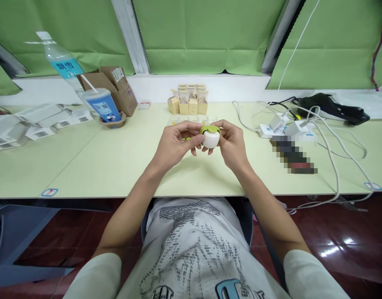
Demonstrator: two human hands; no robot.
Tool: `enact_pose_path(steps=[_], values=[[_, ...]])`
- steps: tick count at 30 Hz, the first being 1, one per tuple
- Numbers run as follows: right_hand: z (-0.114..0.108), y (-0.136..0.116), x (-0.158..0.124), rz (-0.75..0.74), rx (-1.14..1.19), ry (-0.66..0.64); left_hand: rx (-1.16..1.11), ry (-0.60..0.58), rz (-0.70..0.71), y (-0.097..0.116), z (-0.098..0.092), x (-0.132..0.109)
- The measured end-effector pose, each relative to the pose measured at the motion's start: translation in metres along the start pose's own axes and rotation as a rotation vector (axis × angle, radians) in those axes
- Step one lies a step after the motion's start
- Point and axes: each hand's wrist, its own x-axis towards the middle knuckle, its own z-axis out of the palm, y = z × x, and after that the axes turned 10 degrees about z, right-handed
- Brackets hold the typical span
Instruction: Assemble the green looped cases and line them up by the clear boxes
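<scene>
Item under inspection: a white rounded piece (211, 140) topped by a green cap (210, 129), held up above the counter (116, 166), directly in front of the torso. The piece is nearly round; no clear long axis can be made out.

Grip, left: the left hand (175, 143) is grasping the piece from its left, thumb pressed on the white face. Grip, right: the right hand (232, 141) is grasping it from the right, fingertips against the side and the cap's edge. The piece sits between the two hands, touching both, so neither is nearer. A small green part beneath the left fingers is too obscured to identify.

Surroundings: just beyond the hands lies a clear tray (178, 119), partly hidden by the fingers; behind it stand small yellow boxes (188, 106) in rows. Further left: a blue cup (105, 110), a cardboard carton (122, 91), a bottle (64, 62) and white boxes (41, 132). To the right: a power strip (267, 131) and a pixelated dark item (290, 153), unidentifiable. No obstruction is seen between the hands.
</scene>
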Motion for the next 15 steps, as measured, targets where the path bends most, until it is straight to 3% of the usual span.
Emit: enact_pose_path(steps=[10,15], values=[[-0.0013,0.0014,0.0027,-0.003,0.021,0.053,0.052,-0.017,-0.079,-0.0053,0.0027,-0.0022],[0.0022,-0.0003,0.0005,-0.034,-0.007,0.070,0.145,0.052,-0.118,-0.0019,0.0074,-0.0027]])
